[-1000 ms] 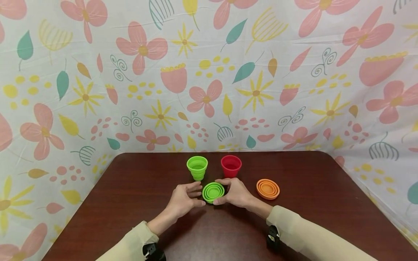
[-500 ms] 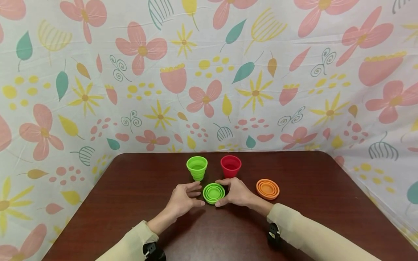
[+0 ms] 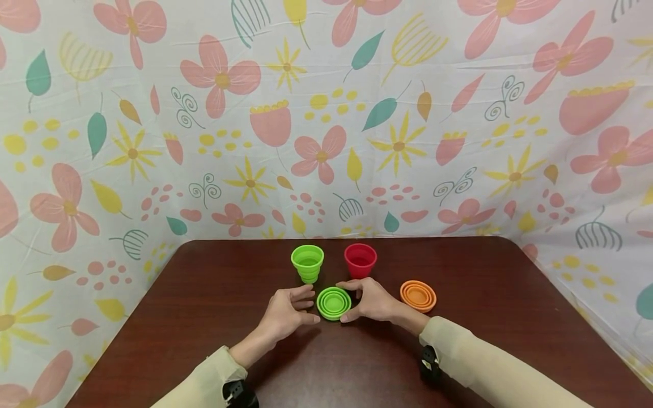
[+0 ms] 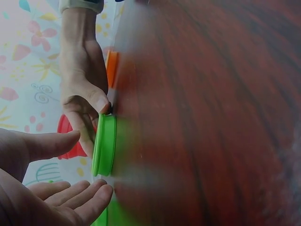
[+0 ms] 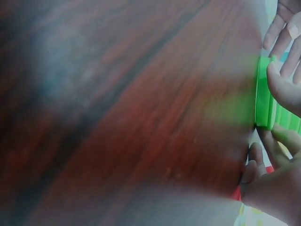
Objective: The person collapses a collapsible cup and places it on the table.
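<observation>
A collapsed green silicone cup point(image 3: 334, 304) lies flat on the table, its rings nested. My right hand point(image 3: 374, 301) holds its right side, thumb at the near edge and index finger at the far edge. From the left wrist view, the right thumb point(image 4: 99, 101) meets the rim of the green cup point(image 4: 106, 146). My left hand point(image 3: 285, 311) hovers at the cup's left side, fingers spread and apart from it. Behind stand an expanded green cup point(image 3: 308, 263) and a red cup point(image 3: 360, 260). The right wrist view partly cuts off both hands.
A collapsed orange cup point(image 3: 418, 296) lies to the right, close behind the right wrist. All stand on a dark reddish-brown wooden table point(image 3: 234, 283), whose far edge meets a flower-patterned cloth point(image 3: 326, 113). Black devices point(image 3: 240, 392) are strapped to both wrists.
My right hand has drawn back slightly to the right, its thumb sliding from over the collapsed cup's front to its edge. The cup has barely shifted. My left hand stays in place.
</observation>
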Available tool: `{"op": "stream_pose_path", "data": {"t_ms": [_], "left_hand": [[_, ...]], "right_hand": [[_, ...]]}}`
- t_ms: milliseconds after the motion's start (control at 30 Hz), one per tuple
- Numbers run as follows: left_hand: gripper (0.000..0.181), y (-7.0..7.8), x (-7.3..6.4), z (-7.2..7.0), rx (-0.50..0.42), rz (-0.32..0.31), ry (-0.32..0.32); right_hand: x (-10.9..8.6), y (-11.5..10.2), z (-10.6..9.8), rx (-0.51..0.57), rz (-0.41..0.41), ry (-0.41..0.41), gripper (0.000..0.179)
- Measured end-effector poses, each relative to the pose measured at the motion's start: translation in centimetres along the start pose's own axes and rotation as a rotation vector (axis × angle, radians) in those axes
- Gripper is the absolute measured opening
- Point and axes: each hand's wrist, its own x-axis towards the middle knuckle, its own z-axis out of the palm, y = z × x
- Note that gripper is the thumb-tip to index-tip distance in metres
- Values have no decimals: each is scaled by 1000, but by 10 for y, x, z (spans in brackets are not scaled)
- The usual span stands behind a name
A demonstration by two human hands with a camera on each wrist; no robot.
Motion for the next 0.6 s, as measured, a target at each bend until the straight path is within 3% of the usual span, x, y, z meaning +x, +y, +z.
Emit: {"op": "stream_pose_path", "data": {"t_ms": [400,600], "left_hand": [[75,2,0,1,-20,-10,2],[74,7,-2,2,-38,-5,6]], "right_hand": [[-4,3,-4,-4,-24,3,70],[-15,0,-5,-95,-118,50,71]]}}
